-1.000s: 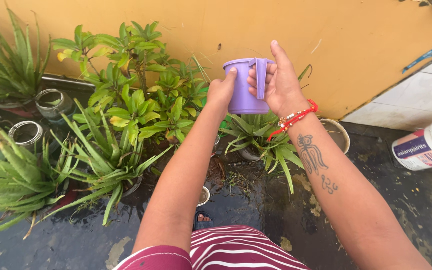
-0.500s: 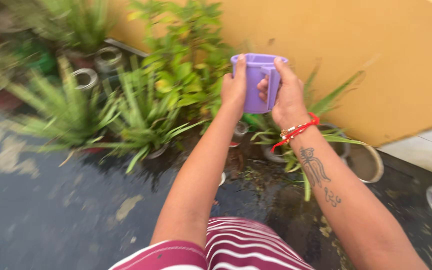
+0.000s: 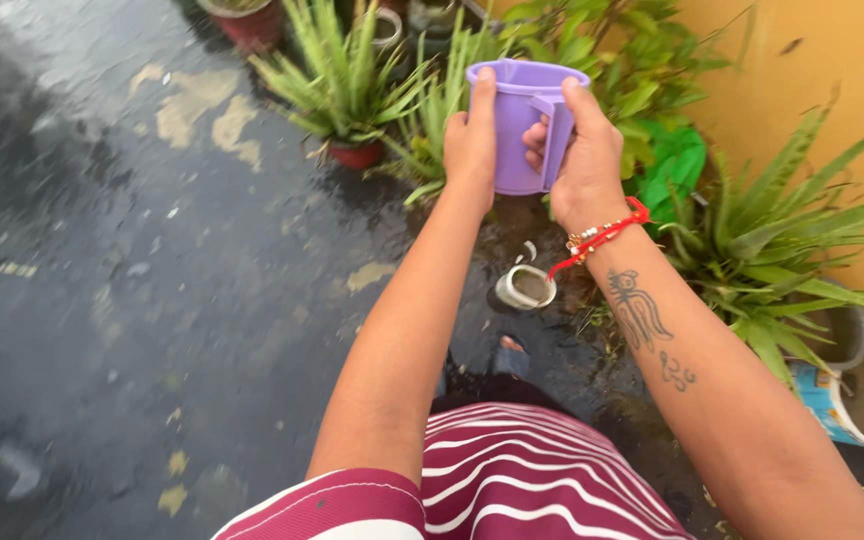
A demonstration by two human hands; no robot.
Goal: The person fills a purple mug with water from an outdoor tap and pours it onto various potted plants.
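Both hands hold the purple mug point(image 3: 517, 125) at the upper middle of the frame: the left hand point(image 3: 470, 140) wraps its side and the right hand point(image 3: 577, 150) grips its handle. The wet floor point(image 3: 132, 300) looks slippery, so a slip could spill the mug. Since a second ago the view has swung left; the spiky plants point(image 3: 347, 75) now sit above, and the yellow wall point(image 3: 812, 80) is on the right.

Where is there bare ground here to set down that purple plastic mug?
The wet dark floor left of the left hand lies bare. Crowded: spiky green potted plants along the yellow wall, and the small metal tin below the purple plastic mug.
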